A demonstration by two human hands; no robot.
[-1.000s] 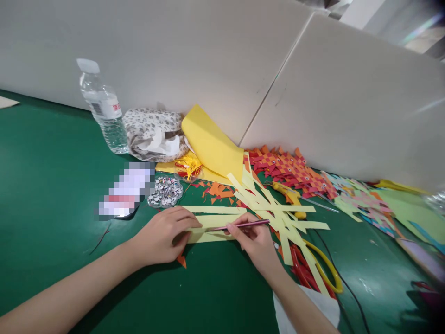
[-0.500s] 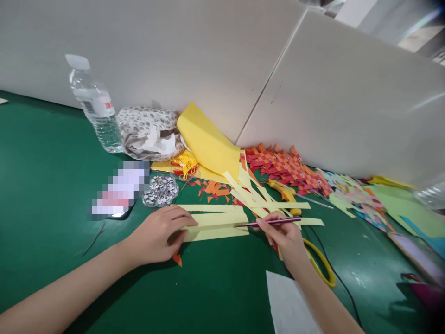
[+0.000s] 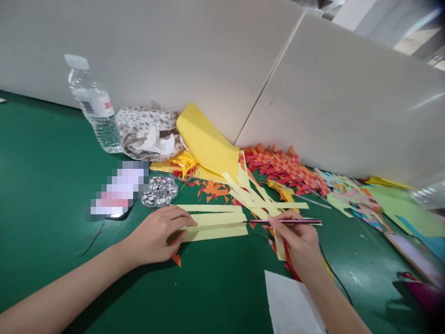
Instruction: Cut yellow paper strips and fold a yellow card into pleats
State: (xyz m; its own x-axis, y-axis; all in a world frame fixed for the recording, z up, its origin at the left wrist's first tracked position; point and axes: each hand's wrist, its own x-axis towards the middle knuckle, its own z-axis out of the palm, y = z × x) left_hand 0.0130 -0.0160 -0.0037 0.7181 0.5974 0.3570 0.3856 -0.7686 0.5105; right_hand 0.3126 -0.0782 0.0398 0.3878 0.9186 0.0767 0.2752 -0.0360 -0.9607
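Note:
My left hand (image 3: 162,234) presses bent fingers and thumb on the left end of a pale yellow paper strip (image 3: 219,231), which lies on the green table and shows a lengthwise crease or edge. Beside its far edge runs a narrower pale yellow strip (image 3: 212,208). In my right hand (image 3: 295,234) is a slim, dark purple pen-like tool (image 3: 309,221), pinched between thumb and fingers. Its thin tip is at the strip's right end; whether it touches the paper I cannot tell. Loose pale yellow strips (image 3: 255,197) lie crossed just beyond the right hand.
Behind stand a water bottle (image 3: 93,106), a patterned tissue holder (image 3: 146,130) and yellow paper (image 3: 208,139). Nearer are a blurred-out phone (image 3: 120,190), a tray of googly eyes (image 3: 160,190), orange scraps (image 3: 215,189), red-orange woven paper pieces (image 3: 281,164) and white paper (image 3: 290,301).
My right hand has moved right with the pen-like tool, drawing its tip from the middle right of the strip to the right end. My left hand stays in place.

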